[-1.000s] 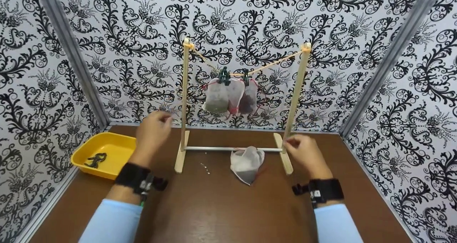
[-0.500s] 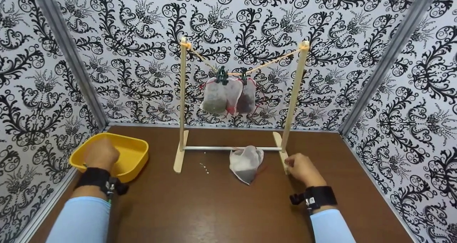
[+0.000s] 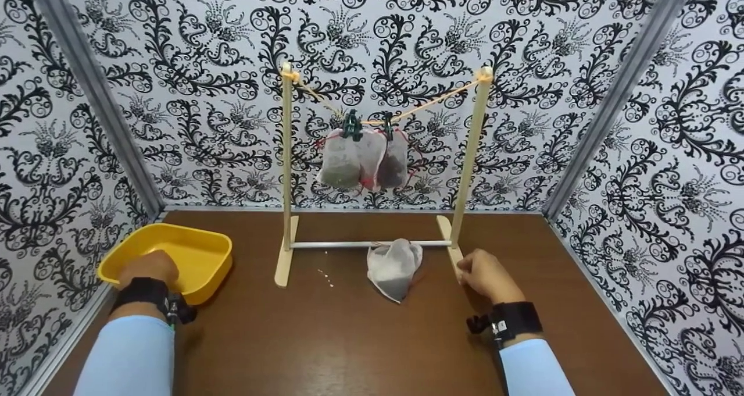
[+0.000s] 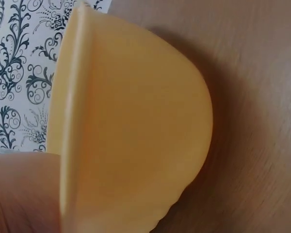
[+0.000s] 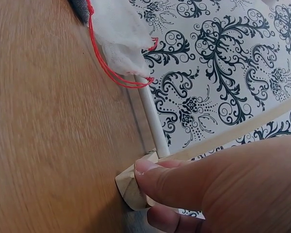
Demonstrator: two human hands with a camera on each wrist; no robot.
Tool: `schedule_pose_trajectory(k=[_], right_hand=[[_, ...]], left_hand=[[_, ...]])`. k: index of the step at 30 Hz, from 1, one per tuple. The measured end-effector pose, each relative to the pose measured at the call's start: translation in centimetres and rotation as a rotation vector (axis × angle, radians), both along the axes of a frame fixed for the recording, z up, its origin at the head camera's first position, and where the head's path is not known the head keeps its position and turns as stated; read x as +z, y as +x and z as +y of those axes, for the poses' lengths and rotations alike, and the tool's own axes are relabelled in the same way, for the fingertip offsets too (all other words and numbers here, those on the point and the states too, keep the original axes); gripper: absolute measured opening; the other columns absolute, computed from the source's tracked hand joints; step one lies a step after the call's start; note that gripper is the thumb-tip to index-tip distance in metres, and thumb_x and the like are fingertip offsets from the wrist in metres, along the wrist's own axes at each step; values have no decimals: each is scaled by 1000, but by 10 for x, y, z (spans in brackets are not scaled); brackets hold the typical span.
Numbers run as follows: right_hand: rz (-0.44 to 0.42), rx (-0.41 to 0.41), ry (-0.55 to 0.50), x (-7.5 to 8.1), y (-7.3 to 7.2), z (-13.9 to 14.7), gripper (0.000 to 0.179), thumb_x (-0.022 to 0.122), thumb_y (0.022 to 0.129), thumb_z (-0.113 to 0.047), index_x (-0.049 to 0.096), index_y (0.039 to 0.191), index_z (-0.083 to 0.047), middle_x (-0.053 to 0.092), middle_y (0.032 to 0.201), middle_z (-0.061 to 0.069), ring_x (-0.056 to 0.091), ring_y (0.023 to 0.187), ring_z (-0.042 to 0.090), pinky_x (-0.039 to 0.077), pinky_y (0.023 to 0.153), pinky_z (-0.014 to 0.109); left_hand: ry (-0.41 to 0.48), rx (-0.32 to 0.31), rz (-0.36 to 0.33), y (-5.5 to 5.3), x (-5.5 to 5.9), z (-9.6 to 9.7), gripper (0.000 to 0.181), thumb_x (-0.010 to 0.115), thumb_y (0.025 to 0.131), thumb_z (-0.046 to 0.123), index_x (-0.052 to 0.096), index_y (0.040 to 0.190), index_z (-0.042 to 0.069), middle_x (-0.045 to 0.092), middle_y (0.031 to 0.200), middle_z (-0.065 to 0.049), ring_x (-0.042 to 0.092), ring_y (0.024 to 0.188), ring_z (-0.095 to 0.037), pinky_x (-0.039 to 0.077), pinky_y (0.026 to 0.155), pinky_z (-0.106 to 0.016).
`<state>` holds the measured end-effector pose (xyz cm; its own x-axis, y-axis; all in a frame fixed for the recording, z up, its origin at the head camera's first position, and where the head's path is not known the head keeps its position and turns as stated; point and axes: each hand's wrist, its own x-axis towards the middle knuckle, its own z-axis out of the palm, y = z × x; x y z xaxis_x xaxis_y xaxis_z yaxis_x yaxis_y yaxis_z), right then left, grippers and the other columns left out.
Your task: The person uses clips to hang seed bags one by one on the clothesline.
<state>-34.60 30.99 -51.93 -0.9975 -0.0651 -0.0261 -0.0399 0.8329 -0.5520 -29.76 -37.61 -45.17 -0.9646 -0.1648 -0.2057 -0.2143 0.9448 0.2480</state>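
My left hand reaches down inside the yellow plastic basin; its fingers are hidden, and the left wrist view shows mostly the basin's outer wall. At the wooden stand's right foot, my right hand pinches the wood between thumb and fingers. A white mesh drawstring pouch with dark contents and red cord leans over the stand's white crossbar. Mesh pouches hang from the orange string by dark green clips.
Two wooden posts rise from the stand's feet. White specks lie on the brown table left of the pouch. Patterned walls close off the back and sides.
My left hand has moved left and down into the basin, covering where the dark clips lay. My right hand has dropped from the post's base to the stand's foot.
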Motion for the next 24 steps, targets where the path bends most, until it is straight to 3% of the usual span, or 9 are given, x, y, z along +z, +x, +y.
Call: schedule_pose_trajectory(k=[8,14,21,24], right_hand=[[-9,13,8,1,-1,1,28,80,102,-4,82,127,6,79,129,26,73,107,32,66,104,55],[-19,3,0,1,0,2,28,79,103,-5,81,129,5,78,130,25,72,106,31,66,102,55],[101,47,12,-1,4,2,19,82,99,0,85,117,5,82,119,24,78,112,38,66,104,58],[88,37,6,-1,4,1,20,82,99,-1,85,118,5,81,119,24,78,111,38,65,105,58]], left_hand=[[-9,32,27,-7,-5,6,31,73,91,3,61,112,-16,65,99,-31,61,92,-44,56,85,-56],[12,57,44,-7,-4,9,28,69,95,3,60,114,-15,63,100,-31,59,94,-46,54,86,-56],[26,89,74,-27,-26,-11,28,69,94,13,66,105,-13,67,95,-30,63,86,-45,55,70,-53],[21,84,88,-28,-28,-11,29,70,94,13,67,106,-13,69,98,-31,64,88,-46,55,73,-56]])
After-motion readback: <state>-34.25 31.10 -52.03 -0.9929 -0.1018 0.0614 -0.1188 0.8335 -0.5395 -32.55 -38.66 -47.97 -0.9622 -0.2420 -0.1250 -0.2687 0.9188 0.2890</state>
